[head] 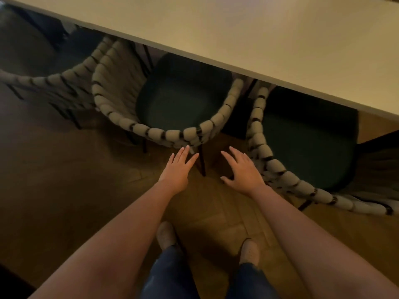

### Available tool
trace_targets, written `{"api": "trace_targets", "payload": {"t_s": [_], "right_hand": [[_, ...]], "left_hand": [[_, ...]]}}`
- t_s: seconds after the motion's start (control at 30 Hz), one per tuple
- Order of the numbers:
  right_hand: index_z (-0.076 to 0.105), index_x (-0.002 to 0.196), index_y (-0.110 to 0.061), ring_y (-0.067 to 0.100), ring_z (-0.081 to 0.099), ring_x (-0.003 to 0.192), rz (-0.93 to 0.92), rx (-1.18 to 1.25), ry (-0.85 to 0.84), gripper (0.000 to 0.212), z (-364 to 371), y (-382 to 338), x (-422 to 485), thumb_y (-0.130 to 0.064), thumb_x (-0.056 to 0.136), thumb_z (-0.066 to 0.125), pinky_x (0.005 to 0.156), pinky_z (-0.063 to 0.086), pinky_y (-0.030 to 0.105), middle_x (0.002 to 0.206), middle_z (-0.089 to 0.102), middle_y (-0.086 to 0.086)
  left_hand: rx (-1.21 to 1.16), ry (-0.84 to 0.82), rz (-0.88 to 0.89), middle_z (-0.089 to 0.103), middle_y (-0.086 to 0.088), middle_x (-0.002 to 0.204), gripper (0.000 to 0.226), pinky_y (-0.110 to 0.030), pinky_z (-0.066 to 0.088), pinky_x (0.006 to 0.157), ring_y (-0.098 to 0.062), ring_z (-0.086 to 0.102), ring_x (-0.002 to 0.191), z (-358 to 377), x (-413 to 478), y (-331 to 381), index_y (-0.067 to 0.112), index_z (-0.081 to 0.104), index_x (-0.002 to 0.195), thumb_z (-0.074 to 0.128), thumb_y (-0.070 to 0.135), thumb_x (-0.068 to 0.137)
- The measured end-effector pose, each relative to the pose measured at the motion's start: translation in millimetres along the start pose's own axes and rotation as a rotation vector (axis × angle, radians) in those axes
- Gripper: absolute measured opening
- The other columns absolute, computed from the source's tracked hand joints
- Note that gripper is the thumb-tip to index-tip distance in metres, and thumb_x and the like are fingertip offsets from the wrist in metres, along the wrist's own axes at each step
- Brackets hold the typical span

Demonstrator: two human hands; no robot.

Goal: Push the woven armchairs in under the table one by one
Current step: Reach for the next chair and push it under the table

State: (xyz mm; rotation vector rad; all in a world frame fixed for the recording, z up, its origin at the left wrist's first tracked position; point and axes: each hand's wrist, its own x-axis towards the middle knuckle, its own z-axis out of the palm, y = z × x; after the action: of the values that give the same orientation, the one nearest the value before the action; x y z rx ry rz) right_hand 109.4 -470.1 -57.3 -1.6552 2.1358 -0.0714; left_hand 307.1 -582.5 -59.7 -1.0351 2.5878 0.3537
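Three woven armchairs with pale padded rims and dark green seats stand along the near edge of the pale table. The middle armchair has its front part tucked under the tabletop. The right armchair stands further out, partly under the edge. The left armchair shows only its curved back. My left hand is flat with fingers spread, its fingertips at the back rim of the middle armchair. My right hand is spread open next to the rim of the right armchair; whether it touches is unclear.
The floor is dark wood parquet. My two feet in light shoes stand close behind the chairs. Thin black chair legs reach the floor between my hands.
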Motion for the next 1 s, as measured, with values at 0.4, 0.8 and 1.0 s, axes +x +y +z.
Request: {"api": "trace_targets", "payload": {"t_s": [0.4, 0.8, 1.0], "right_hand": [[0.019, 0.152, -0.028, 0.023, 0.009, 0.149, -0.023, -0.031, 0.008, 0.081, 19, -172, 128, -0.043, 0.087, 0.066, 0.121, 0.009, 0.042, 0.161, 0.012, 0.005], [0.01, 0.154, -0.029, 0.024, 0.004, 0.15, -0.179, -0.084, -0.144, 0.09, 2, -228, 257, -0.057, 0.085, 0.061, 0.122, 0.003, 0.041, 0.162, 0.007, 0.006], [0.016, 0.153, -0.031, 0.021, 0.008, 0.149, -0.271, 0.001, -0.175, 0.086, -15, -298, 320, -0.062, 0.085, 0.058, 0.121, 0.006, 0.04, 0.162, 0.011, 0.003]], "left_hand": [[0.026, 0.015, -0.15, -0.013, -0.011, 0.161, 0.088, -0.044, 0.005, 0.122, -0.026, -0.012, 0.148, -41, -19, -230, 0.026, -0.004, 0.155, 0.055, 0.007, 0.093], [0.013, 0.042, -0.178, -0.011, -0.012, 0.161, 0.088, -0.047, 0.004, 0.121, -0.027, -0.011, 0.149, -79, 56, -324, 0.027, 0.001, 0.155, 0.058, 0.007, 0.091], [-0.062, 0.0, -0.271, -0.01, -0.013, 0.161, 0.087, -0.047, 0.003, 0.121, -0.028, -0.011, 0.149, -85, 61, -392, 0.026, 0.002, 0.155, 0.059, 0.011, 0.091]]}}
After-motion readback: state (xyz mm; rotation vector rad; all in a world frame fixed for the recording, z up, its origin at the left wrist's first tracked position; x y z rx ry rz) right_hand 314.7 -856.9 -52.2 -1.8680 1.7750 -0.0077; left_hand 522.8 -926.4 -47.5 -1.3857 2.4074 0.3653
